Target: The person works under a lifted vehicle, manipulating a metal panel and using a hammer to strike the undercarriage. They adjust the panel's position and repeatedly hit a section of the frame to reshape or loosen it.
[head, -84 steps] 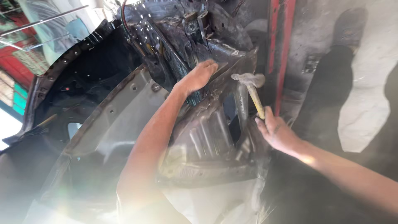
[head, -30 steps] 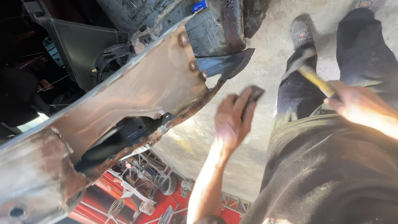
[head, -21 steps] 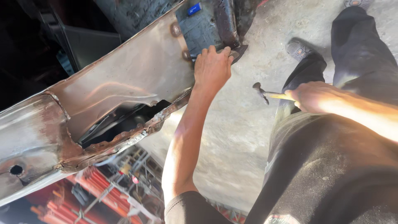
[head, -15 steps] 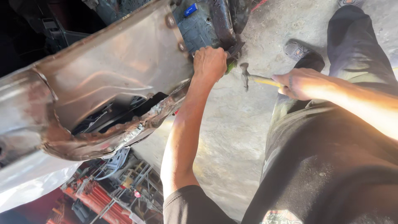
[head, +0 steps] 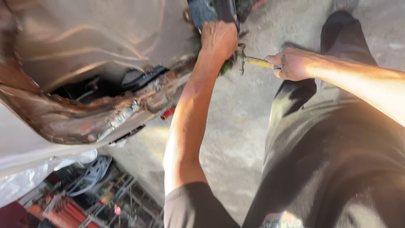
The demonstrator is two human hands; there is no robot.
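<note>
Fingers of our left hand curl shut around a small green-tipped tool, only its end showing below the fist, so we cannot tell what kind it is. That fist presses against the torn edge of the rusty, bent sheet-metal car body panel, just under a blue-grey bracket.

Head view, right side: our right hand wraps tight on the yellow wooden handle of a small steel-headed hammer. Hammer head sits just beside the left fist, touching or nearly so; we cannot tell which.

Below: dark grey trousers over a pale concrete floor. Red metal racking lower left, well apart from both hands.
</note>
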